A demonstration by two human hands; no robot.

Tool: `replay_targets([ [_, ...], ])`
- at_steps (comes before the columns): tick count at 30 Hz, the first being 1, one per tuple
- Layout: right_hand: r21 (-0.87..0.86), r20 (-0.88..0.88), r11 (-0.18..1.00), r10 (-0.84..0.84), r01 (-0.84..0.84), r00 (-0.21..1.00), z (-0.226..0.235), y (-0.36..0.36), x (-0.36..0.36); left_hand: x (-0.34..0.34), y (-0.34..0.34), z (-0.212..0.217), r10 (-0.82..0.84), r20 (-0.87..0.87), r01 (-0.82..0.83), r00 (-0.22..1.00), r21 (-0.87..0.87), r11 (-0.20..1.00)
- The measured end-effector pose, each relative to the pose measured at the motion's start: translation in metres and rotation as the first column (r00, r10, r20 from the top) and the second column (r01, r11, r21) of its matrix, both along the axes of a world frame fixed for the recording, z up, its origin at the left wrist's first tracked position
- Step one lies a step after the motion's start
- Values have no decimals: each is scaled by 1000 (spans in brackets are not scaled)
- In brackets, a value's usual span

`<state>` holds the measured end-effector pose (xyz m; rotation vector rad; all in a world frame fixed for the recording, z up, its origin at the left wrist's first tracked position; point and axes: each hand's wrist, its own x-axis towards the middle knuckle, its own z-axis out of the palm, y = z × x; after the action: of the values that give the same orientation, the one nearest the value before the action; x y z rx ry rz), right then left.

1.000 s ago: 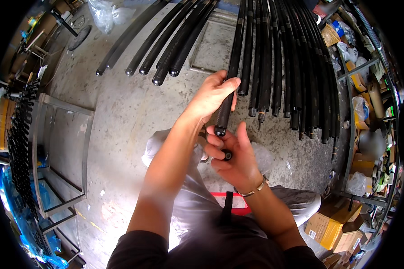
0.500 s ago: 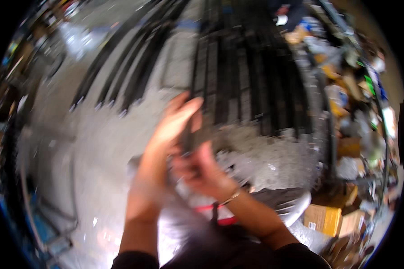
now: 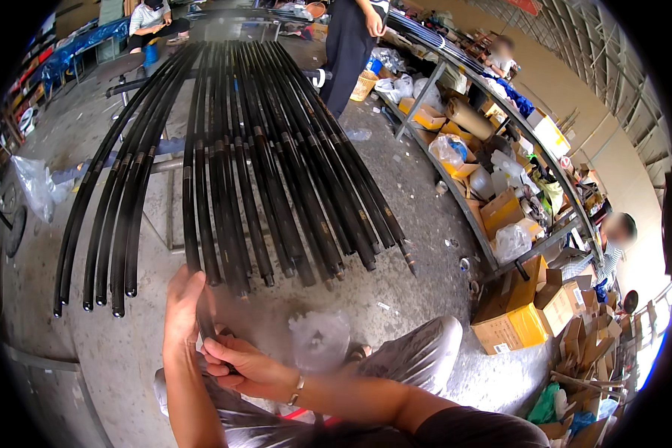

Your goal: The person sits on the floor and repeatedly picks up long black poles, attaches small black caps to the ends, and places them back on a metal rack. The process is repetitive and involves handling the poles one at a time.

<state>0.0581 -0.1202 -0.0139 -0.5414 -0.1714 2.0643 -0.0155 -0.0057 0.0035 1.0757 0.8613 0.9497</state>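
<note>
My left hand (image 3: pixel 183 302) is closed round the near part of a long, glossy black pole (image 3: pixel 189 201). Just below it, my right hand (image 3: pixel 243 366) has its thumb and fingers closed at the pole's near end; the fingers hide the tip and anything small held there. Many similar black poles (image 3: pixel 276 216) lie side by side to the right of the held one, running away from me. A smaller group of black poles (image 3: pixel 104 224) lies to the left, their near ends capped and shiny.
A metal stand (image 3: pixel 173 166) supports the poles. A clear plastic bag (image 3: pixel 319 340) lies on the floor before my knees. Right of me are cardboard boxes (image 3: pixel 509 321) and a cluttered metal rack (image 3: pixel 485 160). A person in dark trousers (image 3: pixel 347 56) stands beyond the poles; others sit farther off.
The view has swung up and right, showing more of the room. Both my hands stay close together, with the pole now clearly seen running through the left one.
</note>
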Motion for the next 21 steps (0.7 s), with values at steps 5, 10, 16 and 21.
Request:
replay_targets([
  [5,-64,-205,996,45,-59,978,19,-3,6,-3,-1,1,31,7,-31,1000,-16,999],
  [10,-89,-54,996,-4,-1,999,3,-3,1,-2,1,-3,1,22,-1,1000,-21,1000],
  [16,-85,-123,996,2,-13,992,23,-4,6,-4,1,-3,-3,3,3,1000,-25,1000],
  [21,-64,2,997,-32,32,999,-8,-2,-2,-6,0,0,-36,14,36,999,-44,998],
])
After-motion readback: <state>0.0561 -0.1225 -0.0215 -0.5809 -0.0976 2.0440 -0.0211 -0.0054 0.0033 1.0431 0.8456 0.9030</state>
